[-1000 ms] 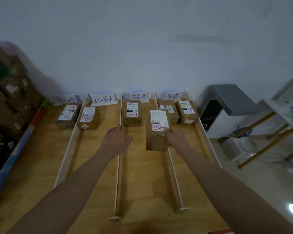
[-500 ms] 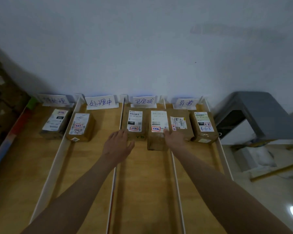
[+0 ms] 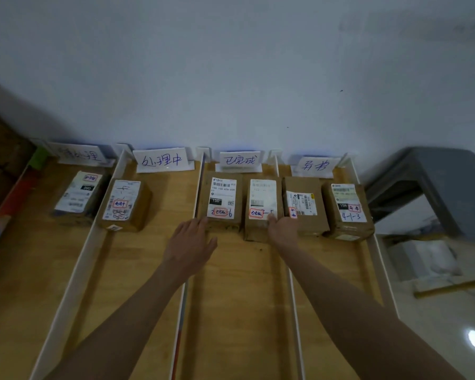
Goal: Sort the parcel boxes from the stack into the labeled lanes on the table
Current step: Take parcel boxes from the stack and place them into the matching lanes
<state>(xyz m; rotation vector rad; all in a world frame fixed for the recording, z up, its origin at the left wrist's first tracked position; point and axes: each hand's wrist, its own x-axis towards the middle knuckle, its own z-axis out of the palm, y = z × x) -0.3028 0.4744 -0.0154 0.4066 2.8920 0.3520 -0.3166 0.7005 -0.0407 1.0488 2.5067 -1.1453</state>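
Observation:
Four lanes run down the wooden table (image 3: 236, 297), each with a handwritten white sign at the far end. In the third lane, below its sign (image 3: 240, 160), two brown parcel boxes lie side by side. My right hand (image 3: 281, 230) grips the near right corner of the right one, the parcel box (image 3: 262, 200), with the thumb on its label. My left hand (image 3: 189, 242) is spread flat with its fingertips at the near end of the left box (image 3: 222, 198). The stack of boxes (image 3: 0, 149) is dim at the far left.
White dividers (image 3: 88, 259) (image 3: 185, 283) (image 3: 292, 283) separate the lanes. One box (image 3: 78, 197) lies in the first lane, one (image 3: 125, 204) in the second, and two (image 3: 303, 204) (image 3: 347, 209) in the fourth. A grey stool (image 3: 433, 182) stands right of the table, beyond its edge.
My right hand has carried the parcel box away from me along the third lane, down beside the box at its far end. My left hand moved forward with it.

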